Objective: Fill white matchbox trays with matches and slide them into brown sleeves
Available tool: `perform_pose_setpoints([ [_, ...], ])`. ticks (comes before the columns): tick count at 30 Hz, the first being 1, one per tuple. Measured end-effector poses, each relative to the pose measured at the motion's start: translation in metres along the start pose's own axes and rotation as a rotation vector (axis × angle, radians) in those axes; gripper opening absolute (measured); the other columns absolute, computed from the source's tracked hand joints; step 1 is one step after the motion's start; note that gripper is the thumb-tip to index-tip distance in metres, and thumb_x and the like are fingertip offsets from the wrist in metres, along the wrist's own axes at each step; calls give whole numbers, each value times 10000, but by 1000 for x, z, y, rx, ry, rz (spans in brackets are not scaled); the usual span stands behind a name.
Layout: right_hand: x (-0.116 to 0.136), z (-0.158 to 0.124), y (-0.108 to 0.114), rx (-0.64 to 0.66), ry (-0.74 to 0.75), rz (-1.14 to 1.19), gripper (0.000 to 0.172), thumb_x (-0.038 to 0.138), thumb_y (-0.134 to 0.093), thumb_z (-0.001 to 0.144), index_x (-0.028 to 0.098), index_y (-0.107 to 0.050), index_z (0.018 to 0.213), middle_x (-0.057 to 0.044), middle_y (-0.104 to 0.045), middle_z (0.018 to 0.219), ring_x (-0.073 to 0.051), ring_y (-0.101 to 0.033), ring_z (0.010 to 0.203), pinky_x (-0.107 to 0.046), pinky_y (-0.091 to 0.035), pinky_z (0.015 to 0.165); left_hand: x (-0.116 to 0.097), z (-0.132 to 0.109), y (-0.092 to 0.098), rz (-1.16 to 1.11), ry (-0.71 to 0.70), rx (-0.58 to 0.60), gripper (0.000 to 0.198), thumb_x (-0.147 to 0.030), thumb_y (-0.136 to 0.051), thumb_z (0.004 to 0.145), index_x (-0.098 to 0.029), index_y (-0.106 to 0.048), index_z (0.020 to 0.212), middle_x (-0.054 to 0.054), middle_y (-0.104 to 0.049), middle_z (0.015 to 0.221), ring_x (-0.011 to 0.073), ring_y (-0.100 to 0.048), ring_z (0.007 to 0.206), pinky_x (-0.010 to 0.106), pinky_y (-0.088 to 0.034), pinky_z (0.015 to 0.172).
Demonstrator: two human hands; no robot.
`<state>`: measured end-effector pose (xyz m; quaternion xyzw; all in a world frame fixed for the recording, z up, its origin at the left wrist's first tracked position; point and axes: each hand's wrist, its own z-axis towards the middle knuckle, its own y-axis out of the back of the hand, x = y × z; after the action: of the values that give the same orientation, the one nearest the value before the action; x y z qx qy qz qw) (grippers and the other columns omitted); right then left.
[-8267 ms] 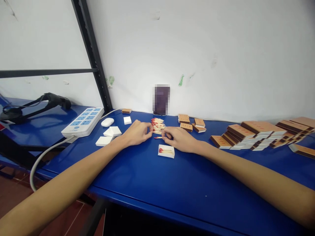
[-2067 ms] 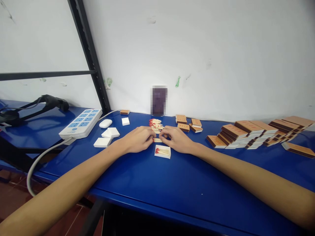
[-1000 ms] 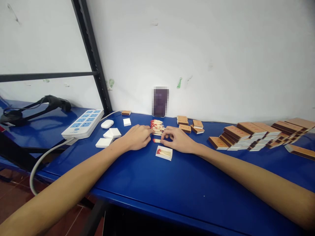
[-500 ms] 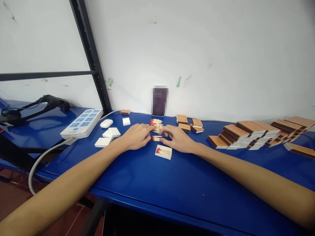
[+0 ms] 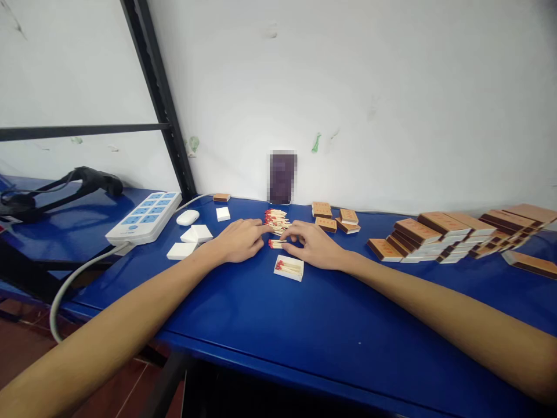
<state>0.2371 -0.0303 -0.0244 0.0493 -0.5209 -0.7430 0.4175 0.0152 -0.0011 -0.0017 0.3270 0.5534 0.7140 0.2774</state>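
Note:
A small row of red-headed matches (image 5: 275, 244) lies on the blue table between my hands. My right hand (image 5: 315, 247) has its thumb and index finger closed on the plain ends of these matches. Behind the row is a larger loose pile of matches (image 5: 276, 219). The outstretched index finger of my left hand (image 5: 241, 240) touches the pile's near left edge; its thumb is apart and the hand holds nothing. Just in front of my right hand sits an open white matchbox tray (image 5: 289, 276) with several matches inside, heads to the left.
White trays (image 5: 181, 251) and a white rounded case (image 5: 188, 217) lie left, beside a power strip (image 5: 143, 217). A phone-like dark panel (image 5: 282, 177) leans on the wall. Matchboxes (image 5: 325, 224) lie behind my right hand; stacked matchboxes (image 5: 418, 231) stand farther right.
My right thumb and index finger have drawn closer together around the small row of matches. My left hand stays nearly still at the pile. The view has shifted slightly.

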Motion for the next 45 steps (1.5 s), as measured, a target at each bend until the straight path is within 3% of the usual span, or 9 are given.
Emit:
perform_pose_setpoints([
  [15, -2, 0, -2, -9, -7, -35, 167, 260, -571, 860, 173, -654, 975, 2, -523, 735, -121, -455, 628, -263, -350, 610, 2, -1, 0, -9, 10, -21, 395, -214, -366, 897, -236, -550, 1246, 66, -613, 966, 222, -607, 844, 334, -423, 713],
  [26, -3, -1, -3, -19, -19, -46, 240, 273, -539, 882, 172, -663, 1061, -15, -534, 762, -130, -467, 637, -271, -352, 609, 2, -1, -2, -153, 23, -31, 359, -192, -384, 879, -210, -547, 1199, 54, -620, 954, 202, -601, 850, 313, -434, 724],
  [38, -3, -1, -4, 68, -59, -104, 302, 355, -513, 907, 203, -622, 1144, -23, -542, 827, -147, -496, 696, -282, -360, 635, 4, -1, -3, -155, 26, -33, 324, -190, -388, 868, -211, -554, 1145, 51, -623, 942, 195, -590, 825, 314, -428, 716],
  [45, -1, -2, -2, 97, -70, -97, 293, 345, -506, 910, 229, -608, 1159, -25, -537, 861, -151, -500, 722, -282, -364, 649, 4, 0, -3, -127, 34, -14, 380, -212, -376, 879, -217, -541, 1221, 64, -620, 969, 209, -593, 849, 324, -433, 734],
])
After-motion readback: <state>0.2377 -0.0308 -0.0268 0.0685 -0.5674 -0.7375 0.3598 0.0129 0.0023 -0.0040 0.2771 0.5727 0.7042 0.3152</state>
